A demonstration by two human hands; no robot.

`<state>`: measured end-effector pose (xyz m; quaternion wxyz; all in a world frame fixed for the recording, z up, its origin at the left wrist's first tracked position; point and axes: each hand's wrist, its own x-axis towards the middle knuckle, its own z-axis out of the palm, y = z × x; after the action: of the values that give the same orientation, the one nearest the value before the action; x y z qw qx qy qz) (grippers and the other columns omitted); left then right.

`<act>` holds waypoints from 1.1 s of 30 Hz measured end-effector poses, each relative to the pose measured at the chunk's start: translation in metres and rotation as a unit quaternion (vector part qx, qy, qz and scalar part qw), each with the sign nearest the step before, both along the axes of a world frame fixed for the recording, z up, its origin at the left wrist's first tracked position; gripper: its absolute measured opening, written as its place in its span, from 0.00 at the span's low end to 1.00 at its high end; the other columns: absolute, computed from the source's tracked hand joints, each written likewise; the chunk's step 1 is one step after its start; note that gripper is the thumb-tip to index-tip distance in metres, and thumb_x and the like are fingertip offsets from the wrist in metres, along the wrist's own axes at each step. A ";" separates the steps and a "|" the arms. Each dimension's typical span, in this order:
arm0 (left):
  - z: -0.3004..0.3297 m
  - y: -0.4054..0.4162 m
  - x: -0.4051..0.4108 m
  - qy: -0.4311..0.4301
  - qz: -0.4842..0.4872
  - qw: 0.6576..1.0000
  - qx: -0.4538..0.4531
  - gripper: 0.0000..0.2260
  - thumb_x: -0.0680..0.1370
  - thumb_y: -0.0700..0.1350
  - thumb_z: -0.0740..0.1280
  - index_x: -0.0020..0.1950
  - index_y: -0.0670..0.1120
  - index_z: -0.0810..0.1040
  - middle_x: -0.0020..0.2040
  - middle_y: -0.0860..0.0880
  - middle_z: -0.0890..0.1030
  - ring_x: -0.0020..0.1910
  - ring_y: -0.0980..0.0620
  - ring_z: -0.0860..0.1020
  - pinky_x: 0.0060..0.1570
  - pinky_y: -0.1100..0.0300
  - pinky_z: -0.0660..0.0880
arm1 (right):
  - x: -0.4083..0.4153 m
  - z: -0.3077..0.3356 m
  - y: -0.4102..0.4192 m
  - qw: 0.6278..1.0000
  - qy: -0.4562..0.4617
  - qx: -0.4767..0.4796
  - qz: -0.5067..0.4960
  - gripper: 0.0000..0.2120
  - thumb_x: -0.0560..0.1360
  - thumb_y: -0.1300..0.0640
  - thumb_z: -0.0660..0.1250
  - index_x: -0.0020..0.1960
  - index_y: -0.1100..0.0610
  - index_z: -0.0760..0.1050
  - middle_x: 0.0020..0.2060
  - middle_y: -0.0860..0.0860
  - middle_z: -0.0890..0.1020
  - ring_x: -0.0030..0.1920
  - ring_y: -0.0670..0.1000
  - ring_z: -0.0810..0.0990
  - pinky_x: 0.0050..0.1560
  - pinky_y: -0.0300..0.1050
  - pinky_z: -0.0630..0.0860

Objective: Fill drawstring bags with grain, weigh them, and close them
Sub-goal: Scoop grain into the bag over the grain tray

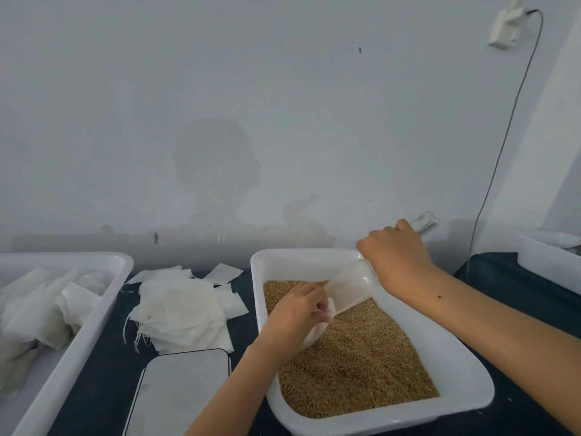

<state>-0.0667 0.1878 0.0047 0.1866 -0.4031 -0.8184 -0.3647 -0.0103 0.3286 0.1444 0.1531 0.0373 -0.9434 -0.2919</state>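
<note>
Setting: pale, stained wall (283,105) behind a counter (103,350) covered in dark cloth.

Item 1: white plastic tub (456,360), right of centre on the counter, holding a deep layer of tan grain (361,366).

Item 2: clear plastic scoop (352,286), tilted mouth-down over the tub, its handle end showing beyond the knuckles at upper right.

Item 3: right hand (397,258), fingers clenched around the scoop's handle, above the tub's far right corner.

Item 4: small white drawstring bag (317,332), held over the grain inside the tub, its top edge just at the scoop's lip.

Item 5: left hand (298,309), fingers pinching the bag's upper edge; the bag hangs below the hand.

Item 6: loose pile of empty white bags (182,313), flat, overlapping, strings trailing at the left side; on the counter just left of the tub.

Item 7: flat white scale platform (182,391) with a dark rim, in front of the pile, near the lower edge of view.

Item 8: second white tray (94,328) at far left, containing bulging white bags (41,309).

Item 9: third white container (547,265), far right, partly cut off.

Item 10: wall socket (506,26) at upper right with a thin cable (503,136) running down toward the counter.
</note>
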 end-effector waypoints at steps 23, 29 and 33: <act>0.010 -0.017 -0.005 -0.308 0.016 0.902 0.303 0.09 0.83 0.41 0.55 0.42 0.46 0.65 0.34 0.53 0.65 0.30 0.58 0.62 0.28 0.70 0.63 | -0.001 -0.147 0.034 0.916 -0.166 -0.318 -0.181 0.17 0.80 0.53 0.59 0.66 0.57 0.68 0.65 0.54 0.72 0.63 0.53 0.72 0.63 0.47 0.69; 0.029 -0.027 0.011 -0.288 -0.010 0.874 0.392 0.11 0.82 0.42 0.56 0.40 0.48 0.67 0.35 0.55 0.69 0.32 0.59 0.67 0.32 0.68 0.66 | 0.004 -0.110 0.013 0.895 -0.149 -0.418 -0.043 0.26 0.81 0.44 0.51 0.75 0.56 0.55 0.73 0.52 0.61 0.72 0.53 0.62 0.70 0.52 0.62; 0.046 -0.045 0.029 -0.257 -0.051 0.870 0.418 0.08 0.82 0.41 0.57 0.42 0.45 0.68 0.36 0.52 0.73 0.35 0.57 0.70 0.35 0.64 0.69 | 0.017 -0.079 -0.037 0.612 -0.144 -0.765 0.137 0.19 0.73 0.43 0.63 0.59 0.51 0.74 0.53 0.44 0.82 0.54 0.43 0.80 0.49 0.37 0.77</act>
<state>-0.0379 0.1433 0.0511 0.1016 -0.2208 -0.5865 -0.7726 0.0068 0.2920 0.0649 0.0259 0.0768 -0.8179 0.5696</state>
